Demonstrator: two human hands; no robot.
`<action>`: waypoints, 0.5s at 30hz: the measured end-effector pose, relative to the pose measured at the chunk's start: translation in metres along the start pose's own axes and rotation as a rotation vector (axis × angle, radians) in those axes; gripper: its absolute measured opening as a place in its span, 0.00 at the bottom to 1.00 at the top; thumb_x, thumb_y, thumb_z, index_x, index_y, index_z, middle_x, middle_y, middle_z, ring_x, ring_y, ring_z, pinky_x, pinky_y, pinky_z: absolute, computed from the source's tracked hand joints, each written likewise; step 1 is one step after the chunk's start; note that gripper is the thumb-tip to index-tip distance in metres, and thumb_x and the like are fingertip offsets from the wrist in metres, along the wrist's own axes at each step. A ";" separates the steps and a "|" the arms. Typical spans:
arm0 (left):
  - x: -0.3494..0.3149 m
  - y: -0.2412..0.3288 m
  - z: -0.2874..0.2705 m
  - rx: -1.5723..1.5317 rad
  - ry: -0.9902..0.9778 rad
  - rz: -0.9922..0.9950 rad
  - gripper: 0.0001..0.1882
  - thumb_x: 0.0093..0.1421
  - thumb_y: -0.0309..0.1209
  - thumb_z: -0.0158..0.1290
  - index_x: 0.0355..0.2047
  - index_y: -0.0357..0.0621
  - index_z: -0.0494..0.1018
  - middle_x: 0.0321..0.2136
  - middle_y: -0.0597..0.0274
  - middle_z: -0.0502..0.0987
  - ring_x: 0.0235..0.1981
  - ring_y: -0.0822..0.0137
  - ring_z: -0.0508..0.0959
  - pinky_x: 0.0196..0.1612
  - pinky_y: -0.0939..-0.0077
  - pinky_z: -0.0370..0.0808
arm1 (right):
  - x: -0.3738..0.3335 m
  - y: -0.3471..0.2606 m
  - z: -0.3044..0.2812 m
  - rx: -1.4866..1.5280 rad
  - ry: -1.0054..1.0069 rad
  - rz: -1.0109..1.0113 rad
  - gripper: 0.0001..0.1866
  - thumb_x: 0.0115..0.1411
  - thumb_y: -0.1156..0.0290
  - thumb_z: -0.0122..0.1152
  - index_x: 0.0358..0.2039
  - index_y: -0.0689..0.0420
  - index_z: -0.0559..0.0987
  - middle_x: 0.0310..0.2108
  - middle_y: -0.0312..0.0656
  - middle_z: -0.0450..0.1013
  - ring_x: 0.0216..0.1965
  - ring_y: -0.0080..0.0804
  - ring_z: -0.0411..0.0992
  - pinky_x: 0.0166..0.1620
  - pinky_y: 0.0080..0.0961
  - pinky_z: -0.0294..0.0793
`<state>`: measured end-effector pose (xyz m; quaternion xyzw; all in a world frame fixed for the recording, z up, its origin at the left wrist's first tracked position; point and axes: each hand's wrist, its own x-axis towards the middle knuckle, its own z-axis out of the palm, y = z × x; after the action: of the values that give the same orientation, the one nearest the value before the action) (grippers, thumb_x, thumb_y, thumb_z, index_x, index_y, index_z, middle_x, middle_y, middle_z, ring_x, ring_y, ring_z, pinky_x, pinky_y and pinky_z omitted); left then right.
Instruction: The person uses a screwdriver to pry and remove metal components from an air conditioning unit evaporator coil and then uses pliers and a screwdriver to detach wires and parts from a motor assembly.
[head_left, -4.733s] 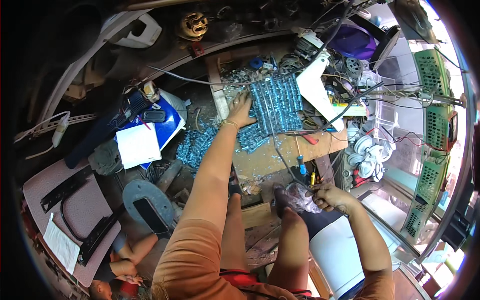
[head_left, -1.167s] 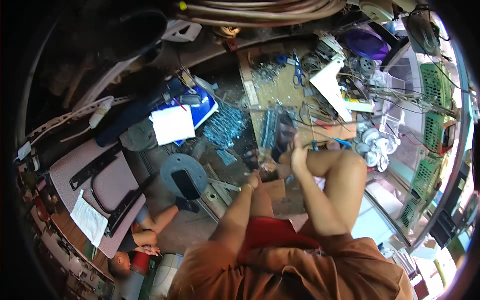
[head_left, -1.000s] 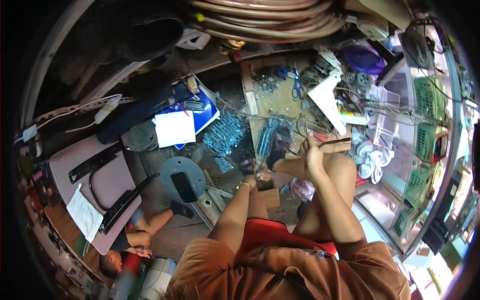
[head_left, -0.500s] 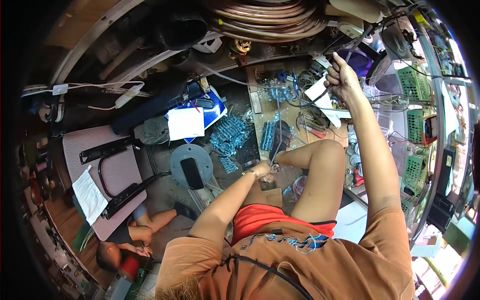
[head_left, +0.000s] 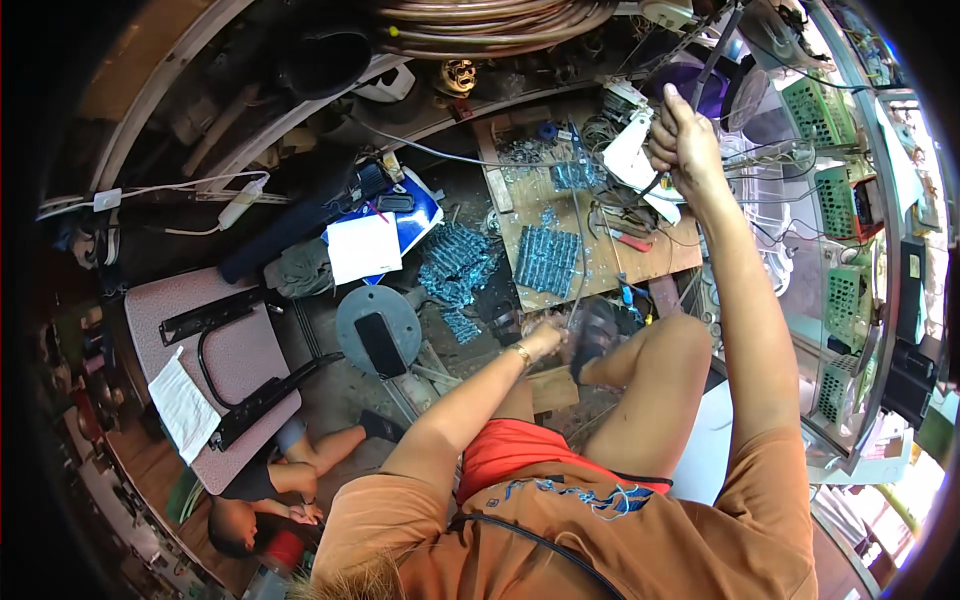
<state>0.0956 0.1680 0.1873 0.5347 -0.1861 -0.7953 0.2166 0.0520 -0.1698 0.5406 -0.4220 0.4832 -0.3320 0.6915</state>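
Shirt [head_left: 660,535] bears blue markings [head_left: 580,490]; right hand [head_left: 686,142] grips cable [head_left: 712,60].

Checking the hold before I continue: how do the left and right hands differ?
The left hand is low, near the sandals; the right hand is raised by the white bracket. The left hand has a gold-coloured bracelet at the wrist; the right hand shows none. The right hand grips a dark cable; the left hand's grip is unclear. Both are ungloved.
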 end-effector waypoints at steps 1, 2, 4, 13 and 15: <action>0.008 -0.009 0.011 0.067 0.100 -0.034 0.15 0.72 0.34 0.47 0.57 0.46 0.71 0.26 0.68 0.77 0.19 0.73 0.75 0.19 0.78 0.69 | -0.002 0.007 -0.003 -0.014 -0.034 -0.017 0.27 0.72 0.50 0.54 0.18 0.45 0.59 0.12 0.25 0.50 0.11 0.17 0.46 0.16 0.21 0.46; 0.015 -0.017 0.020 0.031 0.083 -0.057 0.16 0.73 0.42 0.47 0.53 0.47 0.73 0.28 0.69 0.77 0.24 0.74 0.76 0.21 0.79 0.69 | -0.003 0.013 -0.007 -0.050 -0.068 -0.049 0.28 0.74 0.49 0.50 0.18 0.45 0.58 0.12 0.26 0.51 0.11 0.17 0.46 0.16 0.20 0.45; 0.033 -0.028 0.031 0.093 0.096 0.018 0.20 0.73 0.42 0.48 0.56 0.43 0.73 0.39 0.59 0.79 0.38 0.64 0.77 0.39 0.69 0.71 | -0.005 0.024 -0.019 -0.087 0.011 -0.027 0.28 0.74 0.49 0.50 0.18 0.45 0.58 0.12 0.26 0.51 0.11 0.16 0.46 0.16 0.20 0.44; 0.090 -0.011 -0.057 0.693 1.026 -0.107 0.49 0.49 0.52 0.70 0.66 0.43 0.64 0.63 0.41 0.62 0.62 0.38 0.66 0.61 0.48 0.70 | 0.006 0.072 -0.115 0.024 -0.239 0.015 0.28 0.76 0.48 0.45 0.19 0.46 0.58 0.13 0.25 0.48 0.13 0.16 0.43 0.17 0.19 0.43; 0.112 -0.004 -0.078 0.802 1.075 -0.020 0.53 0.47 0.52 0.71 0.68 0.42 0.61 0.63 0.40 0.62 0.62 0.37 0.66 0.62 0.48 0.69 | 0.012 0.080 -0.130 0.104 -0.393 -0.022 0.28 0.76 0.47 0.44 0.19 0.46 0.58 0.13 0.25 0.48 0.13 0.16 0.42 0.17 0.19 0.43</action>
<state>0.1301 0.1058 0.0706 0.8973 -0.3284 -0.2896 0.0562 -0.0630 -0.1805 0.4400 -0.4476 0.3167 -0.2753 0.7897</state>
